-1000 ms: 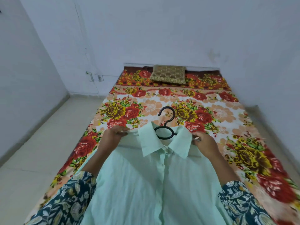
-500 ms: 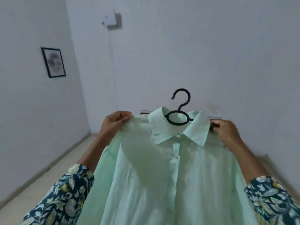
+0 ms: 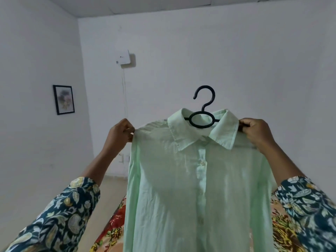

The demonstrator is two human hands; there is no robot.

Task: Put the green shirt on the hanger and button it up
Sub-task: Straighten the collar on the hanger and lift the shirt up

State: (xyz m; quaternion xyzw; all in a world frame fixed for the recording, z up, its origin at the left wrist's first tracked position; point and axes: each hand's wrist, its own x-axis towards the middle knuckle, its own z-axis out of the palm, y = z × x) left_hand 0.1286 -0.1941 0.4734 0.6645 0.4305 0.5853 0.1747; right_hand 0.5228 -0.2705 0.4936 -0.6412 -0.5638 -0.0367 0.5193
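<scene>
The pale green shirt (image 3: 181, 188) hangs upright in the air on a black hanger (image 3: 203, 113), whose hook and ring stick out above the collar. The front placket is closed, with buttons visible down it. My left hand (image 3: 120, 133) pinches the shirt's left shoulder. At the right shoulder, beside the collar, my right hand (image 3: 258, 131) grips the shirt and the hanger's end. The hanger's arms are hidden inside the fabric.
A floral bedsheet (image 3: 112, 231) shows below and behind the shirt. White walls surround the room, with a framed picture (image 3: 64, 99) on the left wall and a small white box (image 3: 123, 59) with a cord on the far wall. Bare floor (image 3: 101, 202) lies at the left.
Both hands have lifted the shirt on its hanger up from the bed to head height. The view has tilted up from the bed to the walls.
</scene>
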